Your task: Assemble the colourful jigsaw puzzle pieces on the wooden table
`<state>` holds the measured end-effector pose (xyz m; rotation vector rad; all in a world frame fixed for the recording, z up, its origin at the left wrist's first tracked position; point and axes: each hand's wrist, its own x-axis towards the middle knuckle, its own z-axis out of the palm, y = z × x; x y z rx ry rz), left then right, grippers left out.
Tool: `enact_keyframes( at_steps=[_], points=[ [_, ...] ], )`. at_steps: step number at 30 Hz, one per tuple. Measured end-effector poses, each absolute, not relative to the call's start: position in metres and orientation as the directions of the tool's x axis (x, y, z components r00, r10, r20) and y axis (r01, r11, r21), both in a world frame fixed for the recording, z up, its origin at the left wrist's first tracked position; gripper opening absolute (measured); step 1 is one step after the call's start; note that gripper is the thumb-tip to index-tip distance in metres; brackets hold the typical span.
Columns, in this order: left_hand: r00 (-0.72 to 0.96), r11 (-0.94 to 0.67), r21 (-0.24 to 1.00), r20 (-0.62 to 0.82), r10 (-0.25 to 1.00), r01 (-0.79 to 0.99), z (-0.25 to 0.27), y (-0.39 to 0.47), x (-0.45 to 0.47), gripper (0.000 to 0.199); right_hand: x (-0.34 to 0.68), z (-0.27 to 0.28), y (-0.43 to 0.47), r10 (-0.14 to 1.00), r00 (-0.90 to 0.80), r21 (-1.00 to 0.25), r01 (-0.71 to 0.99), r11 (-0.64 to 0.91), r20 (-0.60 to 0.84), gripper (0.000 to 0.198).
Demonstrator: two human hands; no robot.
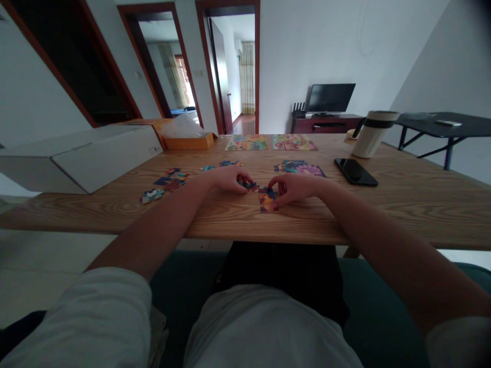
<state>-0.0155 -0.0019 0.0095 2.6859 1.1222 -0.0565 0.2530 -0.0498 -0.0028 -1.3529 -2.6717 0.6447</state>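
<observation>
White cardboard is forming the large box (99, 153) standing well left of the puzzle block (267, 203), walling off that end of the worktop (224, 220). Loose puzzle pieces (174, 184) are lying between box and block, probably for easy reach. Your left hand (230, 179) is curling its fingers nearly closed on a small puzzle strip (252, 187), just left of the block. The block itself is lying flat near the worktop's front edge, so only a narrow band of wood is separating it from your lap. Your right hand (295, 187) is touching the block's right side, thumb and forefinger partly spread, seemingly bracing it; whether it is gripping, you cannot tell. Beyond and right of the block, a purple puzzle section (307, 169) is lying flat. Farther right, the phone (356, 172) and mug (373, 138) are sitting beyond your forearm, apparently leaving it elbow room.
</observation>
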Motion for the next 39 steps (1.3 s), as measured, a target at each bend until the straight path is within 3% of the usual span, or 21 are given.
enact_keyframes(
  at_steps=[11,23,39],
  points=[
    [0.806,-0.792,0.164,-0.046,0.59,0.588,0.003,0.003,-0.012,0.039,0.249,0.007,-0.063,0.706,-0.69,-0.333,0.712,0.619,-0.163,0.103],
    [0.751,-0.734,0.191,-0.031,0.659,0.652,0.0,0.004,-0.014,0.039,0.254,0.004,-0.055,0.727,-0.665,-0.289,0.739,0.609,-0.17,0.099],
    [0.723,-0.724,0.124,0.06,0.688,0.678,-0.003,-0.009,0.002,0.037,0.256,0.004,-0.054,0.734,-0.655,-0.292,0.748,0.595,-0.182,0.1]
  ],
)
